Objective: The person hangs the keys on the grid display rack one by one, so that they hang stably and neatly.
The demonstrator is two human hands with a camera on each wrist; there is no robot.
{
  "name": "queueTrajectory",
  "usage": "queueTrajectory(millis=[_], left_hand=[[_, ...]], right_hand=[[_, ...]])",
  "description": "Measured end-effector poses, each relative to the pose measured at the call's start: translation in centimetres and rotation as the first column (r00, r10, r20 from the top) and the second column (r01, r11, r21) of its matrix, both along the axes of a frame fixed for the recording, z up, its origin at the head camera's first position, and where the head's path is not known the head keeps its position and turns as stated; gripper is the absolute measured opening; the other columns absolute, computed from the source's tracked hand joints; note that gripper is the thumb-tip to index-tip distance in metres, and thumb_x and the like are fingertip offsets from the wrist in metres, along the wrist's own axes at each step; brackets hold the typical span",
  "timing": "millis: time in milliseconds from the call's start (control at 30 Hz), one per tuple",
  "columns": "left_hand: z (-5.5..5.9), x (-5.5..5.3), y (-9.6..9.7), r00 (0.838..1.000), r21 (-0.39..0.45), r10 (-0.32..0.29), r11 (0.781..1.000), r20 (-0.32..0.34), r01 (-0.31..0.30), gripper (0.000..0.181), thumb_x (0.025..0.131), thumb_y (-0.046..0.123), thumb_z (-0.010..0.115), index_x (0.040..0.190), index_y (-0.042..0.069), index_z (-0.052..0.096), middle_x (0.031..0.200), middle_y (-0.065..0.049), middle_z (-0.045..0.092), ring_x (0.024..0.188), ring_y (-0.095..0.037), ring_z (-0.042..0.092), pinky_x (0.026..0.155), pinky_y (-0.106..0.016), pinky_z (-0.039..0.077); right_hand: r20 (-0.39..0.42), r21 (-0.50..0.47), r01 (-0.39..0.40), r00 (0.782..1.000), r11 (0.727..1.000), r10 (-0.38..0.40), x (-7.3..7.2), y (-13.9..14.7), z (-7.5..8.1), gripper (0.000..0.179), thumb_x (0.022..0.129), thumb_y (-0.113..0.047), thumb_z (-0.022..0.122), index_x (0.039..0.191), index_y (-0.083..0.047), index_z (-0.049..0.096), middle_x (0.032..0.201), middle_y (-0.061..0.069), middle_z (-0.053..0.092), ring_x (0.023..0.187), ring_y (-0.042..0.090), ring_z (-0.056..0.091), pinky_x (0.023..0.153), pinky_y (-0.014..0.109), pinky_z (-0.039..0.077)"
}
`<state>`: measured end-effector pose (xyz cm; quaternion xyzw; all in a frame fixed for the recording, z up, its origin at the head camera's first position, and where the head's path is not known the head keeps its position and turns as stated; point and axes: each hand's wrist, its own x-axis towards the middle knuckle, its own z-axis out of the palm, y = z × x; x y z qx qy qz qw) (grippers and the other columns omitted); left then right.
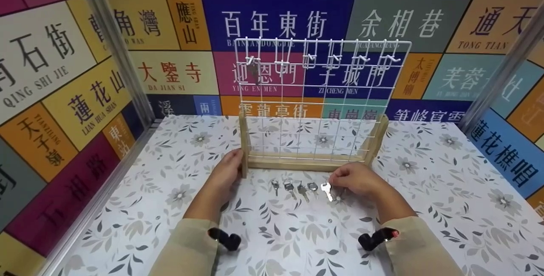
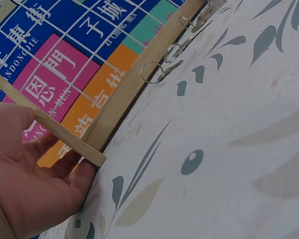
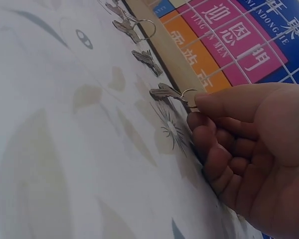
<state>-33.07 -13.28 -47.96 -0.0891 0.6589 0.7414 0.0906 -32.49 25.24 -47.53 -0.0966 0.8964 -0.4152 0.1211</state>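
Behind everything we see a wall of coloured name panels (image 1: 280, 2), and in front of it a floral tabletop (image 1: 276, 235). On that stands a white wire grid (image 1: 323, 41) in a wooden base (image 1: 297, 164), with six hooks (image 1: 309, 60) along its upper part; what looks like a hung key (image 1: 255, 73) dangles from the leftmost.

The left hand (image 1: 229, 163) grips the wooden upright (image 1: 243, 144) at the grid's left end. The right hand (image 1: 357, 178) holds a narrow pinch on the ring (image 3: 189, 89) of the rightmost key (image 1: 326, 192), just in front of the base. Four more sets of keys (image 1: 290, 189) lie in a row to its left.

We judge the step in hand to be picking up that key by its ring; the next move seems to call for keeping the pinch closed while lifting, with the upright held firm. We cannot tell whether the key's tip touches the table.

Only the head view gives us the hooks. The left wrist view reveals thumb and fingers on either side of the upright; the right wrist view shows the ring at the thumb tip, the other fingers curled in.
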Motion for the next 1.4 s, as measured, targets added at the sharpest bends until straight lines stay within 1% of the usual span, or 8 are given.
queueTrajectory(millis=[233, 400, 500, 633, 767, 867, 1233, 1400], left_hand=[[0.2, 0.2, 0.0, 1.0, -0.001, -0.007, 1.0, -0.004, 0.007, 0.046, 0.114, 0.046, 0.047, 0.155, 0.026, 0.052, 0.152, -0.01, 0.061, 0.144, -0.028, 0.057, 0.127, -0.044, 0.04], [0.2, 0.1, 0.0, 1.0, -0.026, 0.005, 1.0, 0.007, -0.005, 0.048, 0.113, 0.048, 0.048, 0.155, 0.026, 0.052, 0.156, -0.008, 0.06, 0.148, -0.027, 0.054, 0.132, -0.045, 0.034], [0.2, -0.1, 0.0, 1.0, -0.037, 0.006, 0.999, 0.015, -0.006, 0.047, 0.113, 0.048, 0.049, 0.155, 0.027, 0.053, 0.156, -0.006, 0.06, 0.148, -0.025, 0.054, 0.132, -0.044, 0.034], [0.2, -0.1, 0.0, 1.0, -0.031, 0.008, 0.999, 0.014, -0.008, 0.046, 0.113, 0.047, 0.05, 0.154, 0.027, 0.054, 0.153, -0.006, 0.061, 0.146, -0.025, 0.056, 0.13, -0.044, 0.036], [0.1, -0.2, 0.0, 1.0, -0.032, 0.014, 0.999, 0.006, -0.014, 0.045, 0.113, 0.047, 0.05, 0.153, 0.027, 0.055, 0.153, -0.006, 0.061, 0.145, -0.025, 0.056, 0.13, -0.043, 0.036], [0.0, -0.2, 0.0, 1.0, -0.041, 0.011, 0.999, 0.004, -0.01, 0.045, 0.113, 0.048, 0.05, 0.153, 0.027, 0.055, 0.154, -0.006, 0.06, 0.148, -0.025, 0.054, 0.131, -0.044, 0.035], [-0.1, -0.1, 0.1, 0.999, -0.045, 0.002, 0.999, -0.032, -0.004, 0.046, 0.113, 0.046, 0.049, 0.154, 0.024, 0.054, 0.151, -0.011, 0.062, 0.142, -0.03, 0.059, 0.125, -0.046, 0.041], [-0.2, -0.1, 0.0, 1.0, -0.019, 0.001, 1.0, -0.022, -0.002, 0.046, 0.113, 0.046, 0.05, 0.154, 0.024, 0.054, 0.155, -0.01, 0.06, 0.147, -0.029, 0.055, 0.13, -0.046, 0.036]], right_hand=[[0.041, -0.12, 0.031, 0.999, 0.992, -0.026, 0.1, -0.2, 0.7, 0.015, 0.101, -0.019, 0.075, 0.105, -0.005, 0.08, 0.097, 0.006, 0.078, 0.085, 0.016, 0.071, 0.078, 0.029, 0.061], [0.027, -0.252, 0.062, 0.998, 0.966, -0.057, 0.3, -1.0, 1.9, 0.021, 0.101, -0.021, 0.076, 0.11, -0.002, 0.078, 0.096, 0.002, 0.078, 0.086, 0.013, 0.07, 0.079, 0.027, 0.062], [0.044, -0.348, 0.109, 0.994, 0.931, -0.1, 0.6, -1.8, 2.9, 0.024, 0.101, -0.023, 0.076, 0.111, -0.001, 0.077, 0.093, 0.002, 0.077, 0.083, 0.013, 0.07, 0.078, 0.027, 0.063], [0.053, -0.497, 0.147, 0.989, 0.855, -0.14, 1.2, -3.3, 4.7, 0.021, 0.102, -0.022, 0.076, 0.111, -0.002, 0.075, 0.092, 0.0, 0.076, 0.083, 0.013, 0.072, 0.081, 0.028, 0.064], [0.036, -0.616, 0.126, 0.991, 0.777, -0.133, 1.9, -4.8, 6.7, 0.019, 0.102, -0.018, 0.074, 0.112, -0.002, 0.074, 0.094, 0.0, 0.076, 0.084, 0.013, 0.072, 0.081, 0.029, 0.065], [0.02, -0.666, 0.1, 0.993, 0.739, -0.116, 2.3, -5.7, 7.9, 0.014, 0.103, -0.015, 0.073, 0.11, -0.003, 0.075, 0.094, 0.001, 0.076, 0.083, 0.013, 0.071, 0.079, 0.027, 0.065], [-0.124, -0.692, -0.01, 0.987, 0.722, -0.105, 2.6, -8.6, 13.6, 0.021, 0.102, -0.013, 0.074, 0.112, 0.005, 0.072, 0.09, 0.002, 0.075, 0.081, 0.013, 0.07, 0.076, 0.026, 0.064], [-0.126, -0.752, -0.026, 0.986, 0.659, -0.105, 2.4, -10.2, 16.2, 0.007, 0.102, -0.009, 0.072, 0.104, -0.003, 0.075, 0.09, 0.002, 0.075, 0.079, 0.013, 0.069, 0.074, 0.024, 0.062]])
